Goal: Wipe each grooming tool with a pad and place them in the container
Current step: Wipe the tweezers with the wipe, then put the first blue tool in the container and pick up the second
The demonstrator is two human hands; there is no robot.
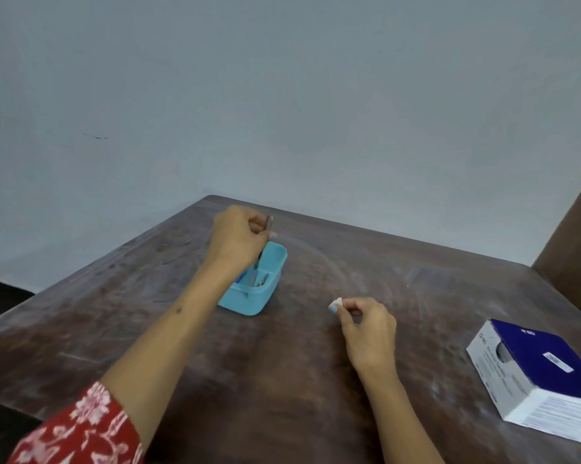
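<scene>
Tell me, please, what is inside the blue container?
Inside the blue container lie a few metal grooming tools; the left hand lowers another tool. The forearm hides the left part.

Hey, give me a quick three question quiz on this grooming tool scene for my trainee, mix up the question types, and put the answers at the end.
1. True or false: the left hand holds a thin tool over the blue container.
2. What does the right hand pinch? A) a comb B) a small white pad C) the box
3. Fill in: the blue and white box sits on the table to the person's ____.

Key
1. True; its lower end points down into the container.
2. B
3. right
</scene>
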